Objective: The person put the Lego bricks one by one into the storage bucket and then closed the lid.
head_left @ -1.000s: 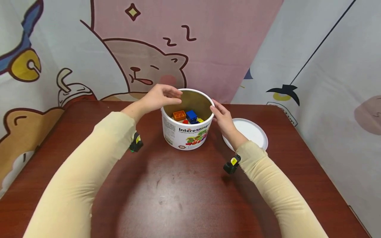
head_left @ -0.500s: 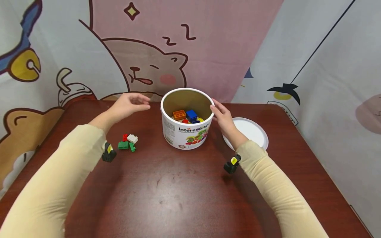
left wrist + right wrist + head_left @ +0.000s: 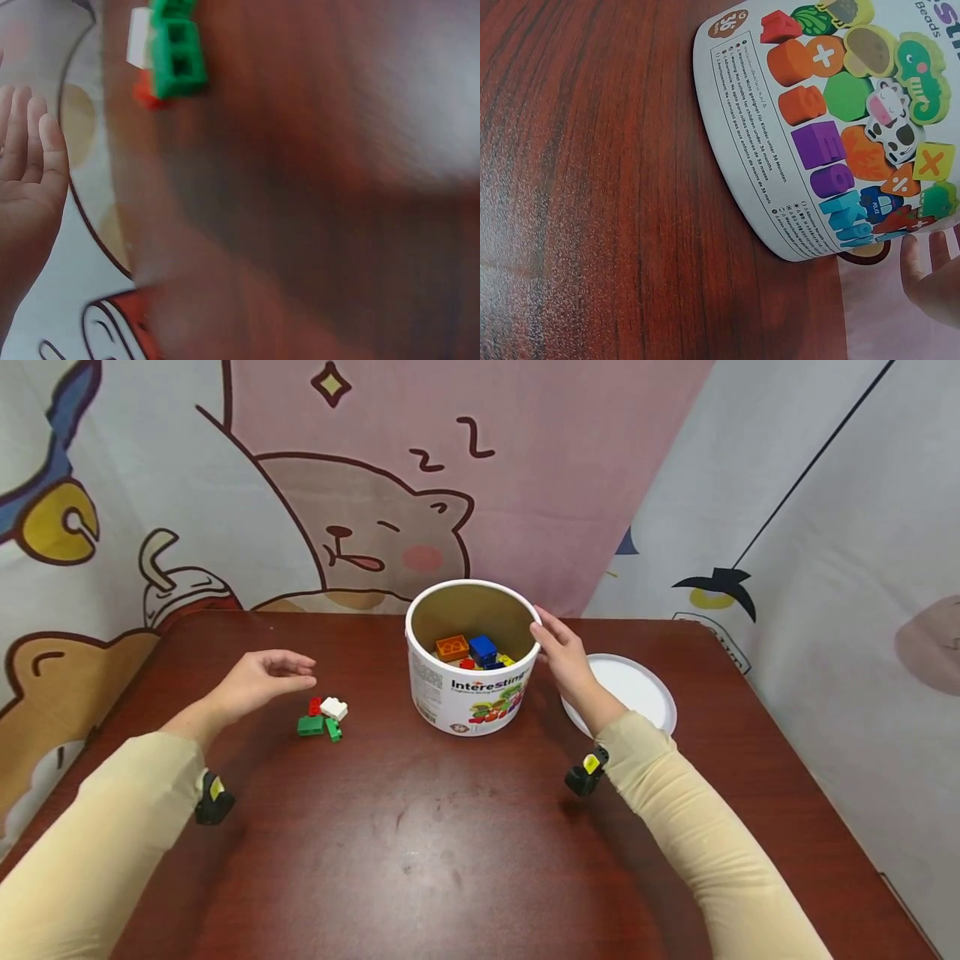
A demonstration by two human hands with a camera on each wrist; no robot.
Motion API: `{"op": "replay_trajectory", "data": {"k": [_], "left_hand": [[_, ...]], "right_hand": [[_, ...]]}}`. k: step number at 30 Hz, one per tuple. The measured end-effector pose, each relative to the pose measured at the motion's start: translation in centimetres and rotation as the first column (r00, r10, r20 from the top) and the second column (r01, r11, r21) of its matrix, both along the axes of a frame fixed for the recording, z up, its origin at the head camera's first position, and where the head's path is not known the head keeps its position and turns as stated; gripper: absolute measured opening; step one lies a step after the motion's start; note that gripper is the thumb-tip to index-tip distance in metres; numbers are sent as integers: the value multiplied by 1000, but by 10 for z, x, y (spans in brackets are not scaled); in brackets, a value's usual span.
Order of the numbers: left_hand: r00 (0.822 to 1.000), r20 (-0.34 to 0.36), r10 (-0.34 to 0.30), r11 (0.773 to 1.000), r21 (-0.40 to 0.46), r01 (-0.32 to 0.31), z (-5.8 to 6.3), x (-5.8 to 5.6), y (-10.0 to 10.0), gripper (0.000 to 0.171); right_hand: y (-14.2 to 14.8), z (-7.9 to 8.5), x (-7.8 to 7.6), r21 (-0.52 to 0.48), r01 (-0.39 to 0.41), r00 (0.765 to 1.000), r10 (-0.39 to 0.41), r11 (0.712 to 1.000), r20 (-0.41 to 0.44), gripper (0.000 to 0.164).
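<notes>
My left hand point(image 3: 255, 683) hovers at the left with fingers loosely bent and nothing in them. Just right of it on the table lies a small group of toy building bricks: a white brick point(image 3: 333, 709), a red brick point(image 3: 315, 706), a green brick point(image 3: 311, 726) and a smaller green brick point(image 3: 333, 729). In the left wrist view a green brick point(image 3: 178, 60) shows blurred beyond the palm. My right hand point(image 3: 566, 662) holds the white bucket point(image 3: 480, 702) by its right side, thumb at the rim. Inside the bucket are an orange brick point(image 3: 452, 648), a blue brick point(image 3: 483, 650) and other coloured ones.
A round white lid point(image 3: 633, 693) lies on the brown table point(image 3: 450, 852) to the right, partly behind my right forearm. Right behind the table hangs a cartoon-printed cloth point(image 3: 540, 468).
My left hand has moved from over the bucket's left rim leftward and down towards the loose bricks, which it had been covering from view. My right hand stays at the bucket.
</notes>
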State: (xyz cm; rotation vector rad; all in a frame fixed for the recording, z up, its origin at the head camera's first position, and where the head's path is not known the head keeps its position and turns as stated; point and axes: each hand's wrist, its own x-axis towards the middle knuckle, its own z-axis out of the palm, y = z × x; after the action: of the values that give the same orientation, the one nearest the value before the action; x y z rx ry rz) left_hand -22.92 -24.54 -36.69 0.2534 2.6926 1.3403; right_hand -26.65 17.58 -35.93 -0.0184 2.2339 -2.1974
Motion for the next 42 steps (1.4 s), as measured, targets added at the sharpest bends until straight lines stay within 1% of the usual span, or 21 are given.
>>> {"op": "replay_trajectory", "data": {"k": [4,8,12,16,20,26,31,36,42], "left_hand": [[1000,20,1,1000,-20,0,-15,9,-10,46],[999,49,-5,1000,-29,6,-27,14,-15,46],[998,69,-8,1000,-17,9,-36,17,-17,45],[995,96,-21,999,-23,24,-40,19,-17,46],[992,117,-42,998,-43,48,-43,20,-17,45],[993,95,-76,994,-76,84,-46,19,-15,38],[992,83,-96,988,-111,105,-47,19,-13,37],[990,93,-104,987,-112,114,-45,20,-15,36],[989,121,-84,986,-133,100,-39,19,-18,38]], "right_hand": [[0,1,0,10,-3,1000,3,1000,1,48],[0,2,0,12,-6,1000,6,1000,2,48],[-1,1,0,6,-2,1000,3,1000,0,48],[-1,1,0,4,0,1000,0,1000,4,48],[0,1,-1,-1,2,1000,-2,1000,4,48],[1,1,-3,14,0,1000,0,1000,1,48],[0,1,-1,-3,2,1000,-2,1000,3,48],[0,0,-1,-13,-2,1000,2,1000,6,48],[0,-1,-1,5,3,1000,-3,1000,0,48]]}}
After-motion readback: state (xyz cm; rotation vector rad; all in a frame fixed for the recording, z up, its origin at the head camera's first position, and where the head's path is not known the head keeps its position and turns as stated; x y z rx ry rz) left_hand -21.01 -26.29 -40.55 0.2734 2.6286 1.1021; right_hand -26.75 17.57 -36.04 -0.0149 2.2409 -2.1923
